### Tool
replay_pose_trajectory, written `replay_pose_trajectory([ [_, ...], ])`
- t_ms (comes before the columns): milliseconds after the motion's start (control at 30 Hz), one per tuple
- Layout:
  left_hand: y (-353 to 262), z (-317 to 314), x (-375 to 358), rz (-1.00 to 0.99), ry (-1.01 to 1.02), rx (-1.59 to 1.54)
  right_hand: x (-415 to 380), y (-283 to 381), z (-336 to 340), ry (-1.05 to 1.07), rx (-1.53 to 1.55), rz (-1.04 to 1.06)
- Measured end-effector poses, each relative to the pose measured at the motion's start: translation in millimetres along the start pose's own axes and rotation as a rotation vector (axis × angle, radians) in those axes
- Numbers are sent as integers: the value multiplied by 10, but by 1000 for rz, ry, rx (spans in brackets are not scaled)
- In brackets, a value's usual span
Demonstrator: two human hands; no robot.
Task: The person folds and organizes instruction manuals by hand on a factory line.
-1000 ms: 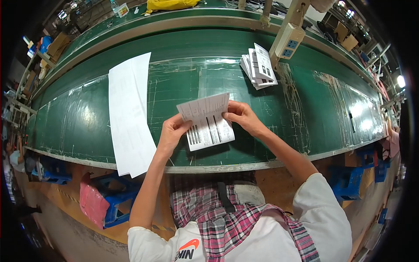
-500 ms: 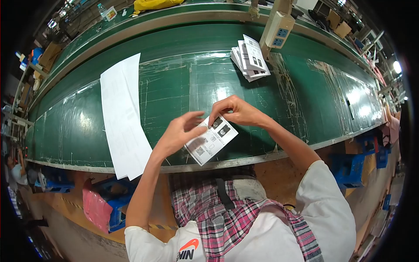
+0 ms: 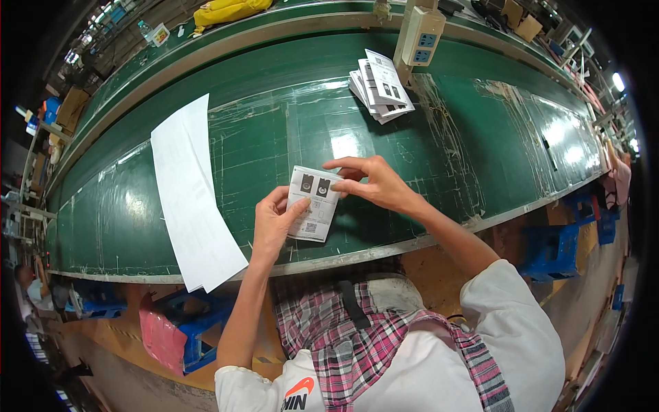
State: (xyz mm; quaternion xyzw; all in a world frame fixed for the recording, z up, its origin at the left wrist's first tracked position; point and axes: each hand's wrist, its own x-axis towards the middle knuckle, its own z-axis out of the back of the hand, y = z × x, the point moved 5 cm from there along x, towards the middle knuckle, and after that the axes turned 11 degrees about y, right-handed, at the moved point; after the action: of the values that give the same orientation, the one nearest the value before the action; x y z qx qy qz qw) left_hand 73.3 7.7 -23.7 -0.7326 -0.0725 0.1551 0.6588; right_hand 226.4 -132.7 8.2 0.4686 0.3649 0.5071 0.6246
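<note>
A folded printed leaflet [image 3: 313, 216] with two dark pictures and a square code is held up over the near part of the green bench. My left hand [image 3: 273, 220] grips its left side, thumb pressed on the printed face and fingers behind. At its upper right corner, my right hand [image 3: 374, 182] holds the edge, thumb on the front, index finger along the top and other fingers partly hidden behind. Long white paper sheets [image 3: 189, 185] lie overlapping to the left. Farther back on the right, a pile of folded leaflets [image 3: 382, 88] rests on the bench.
The green bench [image 3: 261, 144] has peeling clear tape and a metal front edge. A post with a socket box [image 3: 423, 42] rises behind the leaflet pile. A yellow cloth item [image 3: 230, 12] lies on the far ledge. Blue stools [image 3: 552, 250] stand below.
The leaflet has turned more upright and shifted slightly left. My left hand has gone from loose, raised fingers to gripping its side, while my right hand's fingers have spread along the upper right corner.
</note>
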Motion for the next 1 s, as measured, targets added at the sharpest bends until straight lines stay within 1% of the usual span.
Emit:
replay_pose_trajectory([
  [67, 15, -18, -5, -12, -24, 29, -20, -46, -19, -9, -13, -33],
  [300, -8, -65, -62, -38, -74, 65, -8, -47, -36, -41, 68, 16],
  [700, -37, -92, -86, -65, -70, 49, -73, -163, -19, -75, 174, 22],
  [1000, -38, -92, -75, -50, -105, 53, -94, -269, -59, -33, 309, 4],
])
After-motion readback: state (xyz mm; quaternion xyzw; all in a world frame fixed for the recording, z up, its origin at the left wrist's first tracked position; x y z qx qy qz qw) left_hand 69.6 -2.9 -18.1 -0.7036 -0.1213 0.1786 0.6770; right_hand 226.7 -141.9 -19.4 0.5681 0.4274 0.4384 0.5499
